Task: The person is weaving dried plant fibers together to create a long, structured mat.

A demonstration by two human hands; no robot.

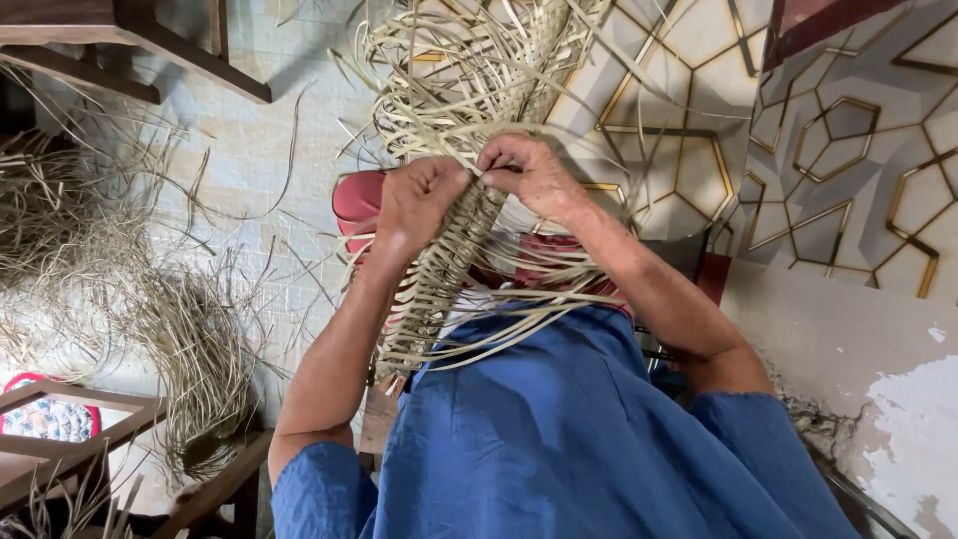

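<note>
**Two hands work a band of woven straw**

A long woven band [439, 274] of pale flat strips hangs in front of the person, running from chest height up to the two hands and widening above them into a loose tangle of unwoven strips [469, 70]. Stray strip ends stick out sideways along its whole length. The left hand [419, 205] is clenched around the band's upper edge, knuckles toward the camera. The right hand [529, 175] sits just beside it, touching it, fingers pinched on strips at the point where weave meets loose ends. Both forearms rise from blue sleeves [559, 439]. Behind the band a red cushion [359, 200] shows. Farther left, heaps of loose straw [190, 349] lie across the pale tiled floor [249, 150], near a wooden frame [60, 419] in the lower corner. To the right stands a wall patterned with gold-lined hexagons [848, 140].
</note>
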